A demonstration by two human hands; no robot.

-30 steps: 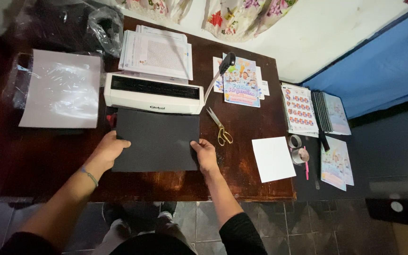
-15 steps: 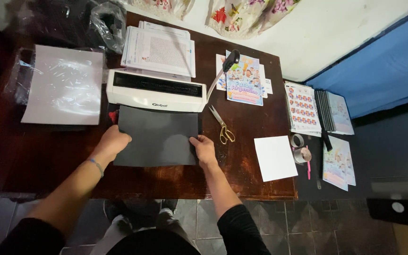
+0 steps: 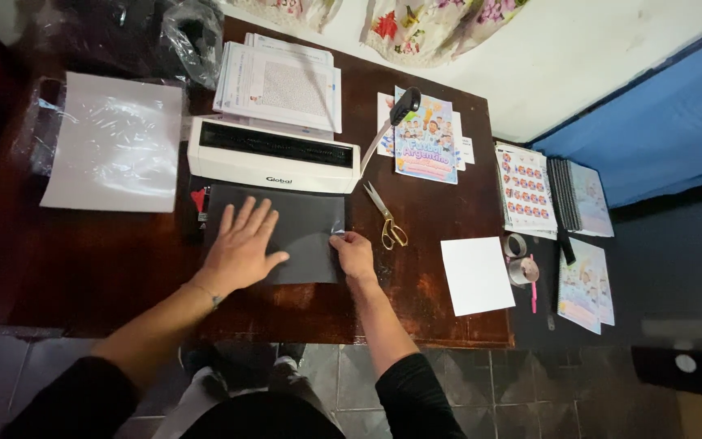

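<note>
A black sheet (image 3: 286,232) lies flat on the dark wooden table (image 3: 107,268), its far edge pushed against the front slot of the white binding machine (image 3: 274,154) that sits at twelve o'clock from it. The left hand (image 3: 241,244) rests on the sheet with its fingers spread wide and pressed flat, pinning the left half down; the right hand (image 3: 353,254) pinches the sheet's right edge between thumb and fingers, at about three o'clock of the sheet. Judging by this, the sheet is seated in the machine but the lever (image 3: 390,122), which rises at two o'clock from the machine, is untouched, so the pressing looks not yet done. A stack of printed pages (image 3: 282,85) waits at twelve o'clock behind the machine, clear plastic covers (image 3: 115,142) lie at ten o'clock, and gold-handled scissors (image 3: 387,219) lie just beside the right hand at one o'clock. Farther toward three o'clock sit a blank white sheet (image 3: 477,276), tape rolls (image 3: 517,260) and colourful booklets (image 3: 424,138). Compared with half a second ago, the left hand has moved from gripping the sheet's near left corner to lying open on top of it, and the right hand has shifted from the near edge up to the right edge; the sheet itself stays against the machine.
</note>
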